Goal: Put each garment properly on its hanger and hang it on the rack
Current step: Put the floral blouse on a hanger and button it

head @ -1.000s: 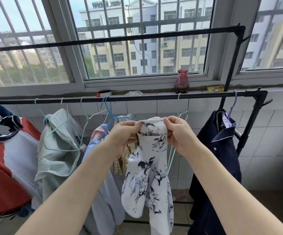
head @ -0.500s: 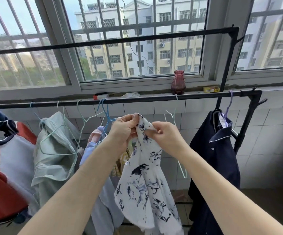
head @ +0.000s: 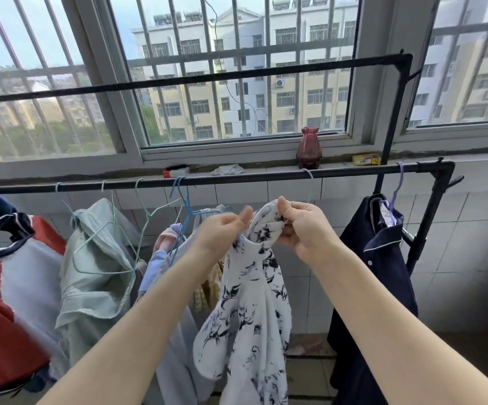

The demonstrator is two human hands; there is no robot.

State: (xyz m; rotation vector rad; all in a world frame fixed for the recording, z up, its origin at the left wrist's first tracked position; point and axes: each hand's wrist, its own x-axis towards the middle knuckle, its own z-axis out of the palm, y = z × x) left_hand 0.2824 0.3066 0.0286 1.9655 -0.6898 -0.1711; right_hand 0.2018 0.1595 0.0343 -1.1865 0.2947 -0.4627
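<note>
Head view: a white floral garment [head: 254,302] is held up just below the rack bar [head: 236,178], between the blue hanger [head: 182,206] and the navy shirt [head: 380,258]. Its top edge is pinched by the right hand [head: 304,226], fingers curled. The left hand [head: 222,232] is blurred; its fingers seem to pinch the fabric.

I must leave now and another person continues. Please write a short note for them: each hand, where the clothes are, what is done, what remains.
Right hand pinches the top of the white floral garment; left hand holds its edge, blurred.
Its hanger hook seems to be on the lower rail.
Done: navy shirt hangs at the right.
Left: seat the floral garment properly; the green shirt hangs crooked, and several wire hangers look bare.
</note>
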